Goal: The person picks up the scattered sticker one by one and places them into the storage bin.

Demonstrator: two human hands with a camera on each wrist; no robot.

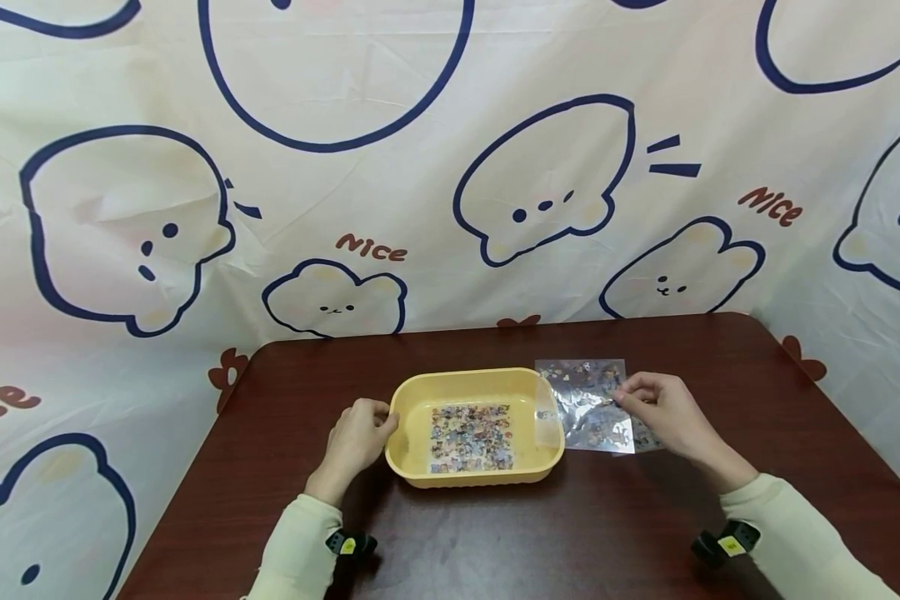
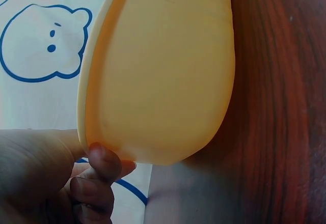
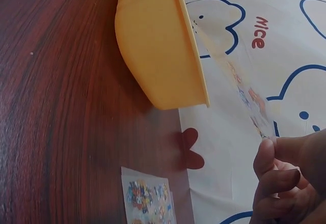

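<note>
A yellow plastic basin (image 1: 480,479) stands on the table, and a sheet of small colourful stickers (image 1: 471,437) lies flat inside it. At the basin's left end my left hand (image 1: 356,437) pinches the rim between thumb and fingers; the left wrist view shows the thumb on the rim (image 2: 84,96). My right hand (image 1: 663,412) pinches the right edge of a clear plastic sticker sheet (image 1: 588,408), whose left edge reaches over the basin's right rim. Another sticker sheet (image 3: 145,198) lies on the table below the right hand, mostly hidden in the head view.
The dark brown wooden table (image 1: 480,550) has rounded far corners. Behind it and at both sides hangs a pale cloth (image 1: 420,192) with blue cartoon outlines. Each wrist wears a small black camera (image 1: 727,542).
</note>
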